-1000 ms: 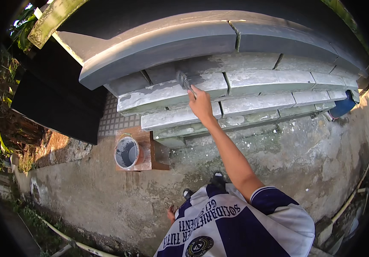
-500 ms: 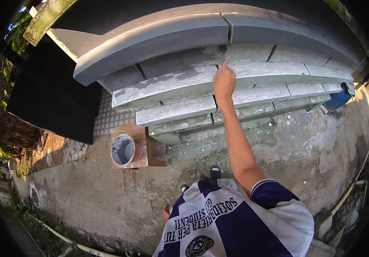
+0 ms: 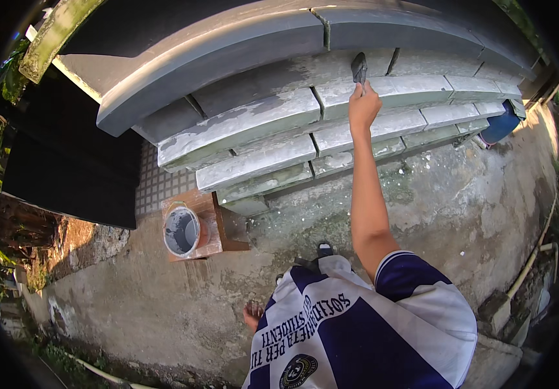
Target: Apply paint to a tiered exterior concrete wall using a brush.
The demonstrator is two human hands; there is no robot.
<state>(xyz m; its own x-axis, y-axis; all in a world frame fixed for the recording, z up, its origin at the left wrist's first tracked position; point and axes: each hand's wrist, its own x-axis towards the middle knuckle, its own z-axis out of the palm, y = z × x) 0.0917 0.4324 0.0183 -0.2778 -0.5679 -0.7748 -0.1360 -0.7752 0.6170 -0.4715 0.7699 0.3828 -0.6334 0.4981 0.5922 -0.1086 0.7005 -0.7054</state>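
Note:
My right hand (image 3: 364,107) is closed round the handle of a paintbrush (image 3: 358,67), whose dark, grey-coated head points up and away from me. The brush is at the pale block riser (image 3: 416,63) under the top ledge; whether the bristles touch it I cannot tell. Left of the brush, part of this riser (image 3: 240,91) is coated dark grey, with a streaky edge. Low beside my shirt, my left hand (image 3: 251,315) hangs partly hidden, its fingers loosely apart and holding nothing visible. A bucket (image 3: 204,235) with grey paint inside stands to the left.
The bucket rests on a brown wooden box (image 3: 231,233). Pale stepped blocks (image 3: 260,165) run across in front of me, below a grey ledge (image 3: 227,58). A blue container (image 3: 501,124) stands at the right end. Dark panel (image 3: 69,168) at left; rough concrete ground (image 3: 130,311).
My right hand and the brush have moved right along the riser, and the brush head now shows broadside. The view has shifted slightly, and more of my left hand shows.

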